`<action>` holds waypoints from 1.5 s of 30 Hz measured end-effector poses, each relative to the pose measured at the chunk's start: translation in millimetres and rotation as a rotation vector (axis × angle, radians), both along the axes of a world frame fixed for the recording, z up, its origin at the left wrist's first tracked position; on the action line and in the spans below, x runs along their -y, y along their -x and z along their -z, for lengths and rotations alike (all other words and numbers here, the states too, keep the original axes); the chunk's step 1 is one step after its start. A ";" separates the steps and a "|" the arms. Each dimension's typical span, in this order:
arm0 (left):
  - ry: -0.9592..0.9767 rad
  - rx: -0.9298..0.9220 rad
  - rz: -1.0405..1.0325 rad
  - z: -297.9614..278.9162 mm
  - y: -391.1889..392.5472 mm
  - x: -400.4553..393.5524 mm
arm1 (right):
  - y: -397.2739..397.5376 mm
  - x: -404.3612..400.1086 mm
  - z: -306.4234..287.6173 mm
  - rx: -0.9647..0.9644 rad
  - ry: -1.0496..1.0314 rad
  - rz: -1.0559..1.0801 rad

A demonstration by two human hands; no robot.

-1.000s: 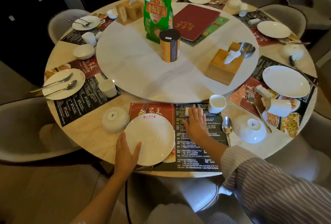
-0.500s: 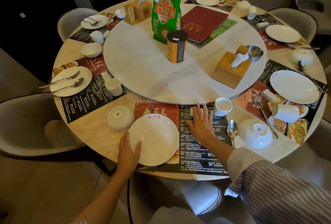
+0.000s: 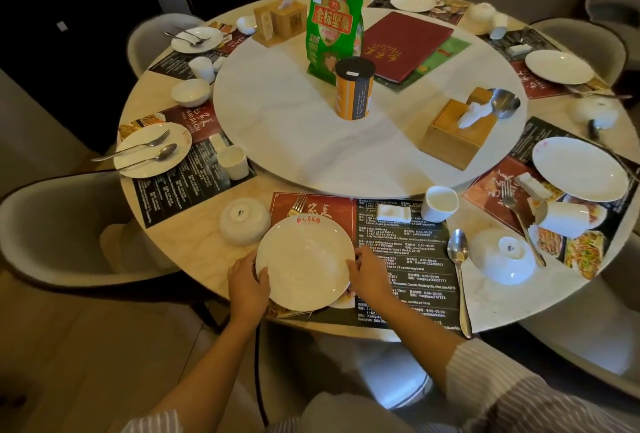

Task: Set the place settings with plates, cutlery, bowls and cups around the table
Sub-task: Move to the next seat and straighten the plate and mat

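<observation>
Currently both hands are gripping the round white ceramic plate (image 3: 306,261) lying on the red-and-black printed placemat (image 3: 398,259) at the near edge: left hand (image 3: 247,285) curling over its left rim, right hand (image 3: 369,271) pinching the right rim. An upturned white bowl (image 3: 244,221) is sitting just left, a steel fork (image 3: 298,205) poking out behind the plate.

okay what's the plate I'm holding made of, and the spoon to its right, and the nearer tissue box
Plate: glazed white ceramic by the look, glossy with soft highlights and a red printed mark. Spoon: polished metal, likely stainless steel, mirror-bright bowl. Tissue box: light wood or bamboo, matte tan faces; grain too faint to tell which.
</observation>
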State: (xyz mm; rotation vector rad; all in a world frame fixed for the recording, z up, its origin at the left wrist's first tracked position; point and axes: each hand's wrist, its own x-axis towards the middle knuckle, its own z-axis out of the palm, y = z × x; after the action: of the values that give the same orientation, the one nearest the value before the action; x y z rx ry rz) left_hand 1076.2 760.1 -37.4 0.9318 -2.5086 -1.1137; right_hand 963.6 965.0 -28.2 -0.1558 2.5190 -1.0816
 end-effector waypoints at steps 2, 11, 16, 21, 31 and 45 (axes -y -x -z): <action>-0.048 -0.012 -0.030 -1.6 1.9 -1.0 | -0.3 0.8 0.6 0.043 0.012 0.019; -0.133 -0.009 -0.028 -10.6 3.2 -23.2 | -15.4 -22.5 -5.5 0.087 0.034 0.140; -0.154 -0.010 0.027 -12.3 5.8 -50.5 | -27.3 -56.0 -9.8 0.058 0.013 0.213; -0.162 0.010 0.065 -10.1 7.8 -64.9 | -37.0 -75.1 -10.2 0.074 0.003 0.257; -0.135 0.007 0.136 -5.6 3.7 -80.7 | -43.2 -95.6 -10.8 0.086 0.005 0.271; -0.153 -0.018 0.094 -10.4 5.1 -70.5 | -22.8 -129.2 -23.6 -0.057 -0.174 0.410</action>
State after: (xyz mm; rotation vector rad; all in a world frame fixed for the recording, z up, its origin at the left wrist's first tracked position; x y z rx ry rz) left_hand 1071.1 830.6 -27.1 0.8447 -2.5048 -1.3528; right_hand 986.4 1094.2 -4.6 0.3991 2.7528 -1.0017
